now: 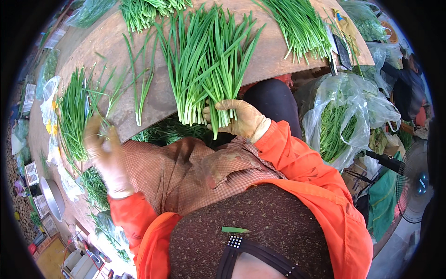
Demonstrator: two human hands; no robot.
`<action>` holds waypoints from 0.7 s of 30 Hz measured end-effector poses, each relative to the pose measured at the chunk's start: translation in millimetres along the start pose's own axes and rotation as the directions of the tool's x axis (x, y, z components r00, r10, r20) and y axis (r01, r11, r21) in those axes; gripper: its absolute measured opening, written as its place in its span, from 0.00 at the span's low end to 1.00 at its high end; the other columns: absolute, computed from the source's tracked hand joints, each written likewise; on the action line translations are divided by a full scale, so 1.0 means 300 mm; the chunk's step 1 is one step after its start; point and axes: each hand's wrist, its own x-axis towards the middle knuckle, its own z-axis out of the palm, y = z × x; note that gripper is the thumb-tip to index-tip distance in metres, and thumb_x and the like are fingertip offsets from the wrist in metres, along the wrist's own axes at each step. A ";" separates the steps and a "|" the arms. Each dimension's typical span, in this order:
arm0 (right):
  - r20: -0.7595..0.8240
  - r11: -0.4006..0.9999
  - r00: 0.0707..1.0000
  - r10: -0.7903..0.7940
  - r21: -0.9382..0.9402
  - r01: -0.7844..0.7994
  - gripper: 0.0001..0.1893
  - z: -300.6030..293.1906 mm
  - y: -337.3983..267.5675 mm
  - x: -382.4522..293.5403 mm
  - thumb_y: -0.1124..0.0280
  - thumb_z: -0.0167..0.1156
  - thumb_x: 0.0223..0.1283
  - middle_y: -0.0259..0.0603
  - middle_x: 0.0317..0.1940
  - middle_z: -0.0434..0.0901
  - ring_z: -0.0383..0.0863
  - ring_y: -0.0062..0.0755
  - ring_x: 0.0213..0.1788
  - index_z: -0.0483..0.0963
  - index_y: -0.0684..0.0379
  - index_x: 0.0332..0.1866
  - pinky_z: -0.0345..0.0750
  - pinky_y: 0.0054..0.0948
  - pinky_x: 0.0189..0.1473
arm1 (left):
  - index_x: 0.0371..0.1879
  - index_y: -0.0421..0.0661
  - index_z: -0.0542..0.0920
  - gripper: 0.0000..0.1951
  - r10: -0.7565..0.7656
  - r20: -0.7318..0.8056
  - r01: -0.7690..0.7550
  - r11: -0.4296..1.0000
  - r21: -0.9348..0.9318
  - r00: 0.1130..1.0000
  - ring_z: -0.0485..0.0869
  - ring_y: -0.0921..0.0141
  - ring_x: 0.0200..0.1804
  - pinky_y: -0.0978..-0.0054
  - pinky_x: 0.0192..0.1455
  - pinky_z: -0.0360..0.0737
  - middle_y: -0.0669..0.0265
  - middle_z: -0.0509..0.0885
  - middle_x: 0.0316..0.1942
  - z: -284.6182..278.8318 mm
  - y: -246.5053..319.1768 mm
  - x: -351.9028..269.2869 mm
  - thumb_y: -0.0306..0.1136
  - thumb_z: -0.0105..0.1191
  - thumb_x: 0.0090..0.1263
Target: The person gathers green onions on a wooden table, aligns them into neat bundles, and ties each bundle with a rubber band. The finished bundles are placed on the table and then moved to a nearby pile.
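My right hand, in a stained thin glove, grips the pale lower ends of a bunch of garlic chives, thumb on top. Its leaves spread up over the wooden board, overlapping more chives on its left. My left hand, gloved too and blurred, is near the board's left edge, beside another chive pile. Thin green bits show at its fingertips; whether it holds them is unclear. A few loose chive stalks lie between the hands. Larger chive bundles lie at the top and upper right.
A knife and a dark phone-like object lie at the board's right edge. Clear plastic bags of greens stand at right, near a fan. A metal basin is at left. Another person is at far right.
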 end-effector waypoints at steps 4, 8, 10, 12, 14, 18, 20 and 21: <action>-0.020 0.998 0.999 -0.029 -0.049 0.028 0.19 -0.005 0.002 0.001 0.76 0.63 0.59 0.42 0.41 0.83 0.83 0.35 0.44 0.74 0.64 0.56 0.80 0.44 0.54 | 0.56 0.41 0.76 0.16 0.084 0.413 -0.086 0.996 -0.013 0.907 0.83 0.63 0.47 0.66 0.50 0.79 0.56 0.83 0.48 0.163 0.050 -0.138 0.29 0.56 0.71; -0.003 0.991 0.997 -0.077 -0.110 0.076 0.18 -0.008 0.008 -0.001 0.75 0.64 0.60 0.39 0.39 0.83 0.84 0.33 0.42 0.74 0.63 0.56 0.82 0.40 0.50 | 0.54 0.39 0.76 0.23 -0.116 0.696 0.107 0.993 0.056 0.708 0.85 0.60 0.38 0.65 0.41 0.78 0.52 0.84 0.31 0.258 0.066 -0.173 0.49 0.50 0.74; -0.010 0.980 0.994 -0.111 -0.169 0.108 0.14 -0.006 0.013 -0.001 0.76 0.63 0.61 0.37 0.38 0.83 0.83 0.31 0.41 0.76 0.61 0.51 0.81 0.39 0.47 | 0.57 0.41 0.75 0.24 -0.274 0.819 0.528 0.849 -0.041 0.505 0.85 0.66 0.40 0.70 0.41 0.77 0.59 0.86 0.39 0.308 0.053 -0.172 0.49 0.52 0.74; -0.024 0.970 0.989 -0.147 -0.199 0.139 0.10 -0.002 0.018 0.000 0.77 0.62 0.61 0.37 0.37 0.82 0.82 0.31 0.40 0.77 0.61 0.48 0.80 0.36 0.43 | 0.60 0.46 0.75 0.22 -0.335 0.892 0.854 0.510 -0.100 0.304 0.85 0.69 0.42 0.75 0.40 0.77 0.63 0.86 0.44 0.355 0.044 -0.188 0.47 0.51 0.75; -0.020 0.960 0.983 -0.180 -0.220 0.171 0.10 0.004 0.024 0.000 0.77 0.61 0.62 0.38 0.37 0.82 0.82 0.32 0.39 0.76 0.62 0.48 0.81 0.33 0.42 | 0.56 0.46 0.76 0.17 -0.347 0.912 0.955 0.269 -0.126 0.218 0.86 0.69 0.37 0.74 0.37 0.78 0.63 0.86 0.42 0.399 0.040 -0.195 0.43 0.49 0.77; 0.023 0.944 0.969 -0.247 -0.221 0.246 0.12 0.016 0.042 0.000 0.75 0.64 0.62 0.37 0.38 0.82 0.81 0.31 0.40 0.76 0.60 0.50 0.81 0.33 0.44 | 0.52 0.43 0.76 0.12 -0.431 0.807 0.844 0.516 -0.146 0.403 0.82 0.73 0.29 0.76 0.33 0.78 0.64 0.86 0.35 0.432 0.079 -0.222 0.35 0.44 0.78; -0.011 0.932 0.960 -0.280 -0.243 0.269 0.18 0.018 0.062 0.000 0.69 0.67 0.62 0.34 0.44 0.81 0.80 0.31 0.44 0.74 0.57 0.55 0.80 0.35 0.46 | 0.54 0.41 0.74 0.14 -0.367 0.711 0.538 0.843 -0.019 0.600 0.83 0.67 0.28 0.69 0.32 0.79 0.59 0.85 0.33 0.421 0.113 -0.236 0.35 0.47 0.77; -0.012 0.939 0.968 -0.250 -0.247 0.239 0.23 0.017 0.069 0.002 0.68 0.67 0.62 0.33 0.51 0.79 0.79 0.32 0.52 0.71 0.54 0.61 0.79 0.39 0.52 | 0.60 0.39 0.71 0.20 -0.278 0.651 0.182 0.960 0.213 0.706 0.84 0.59 0.29 0.62 0.32 0.81 0.53 0.83 0.32 0.415 0.137 -0.247 0.35 0.49 0.73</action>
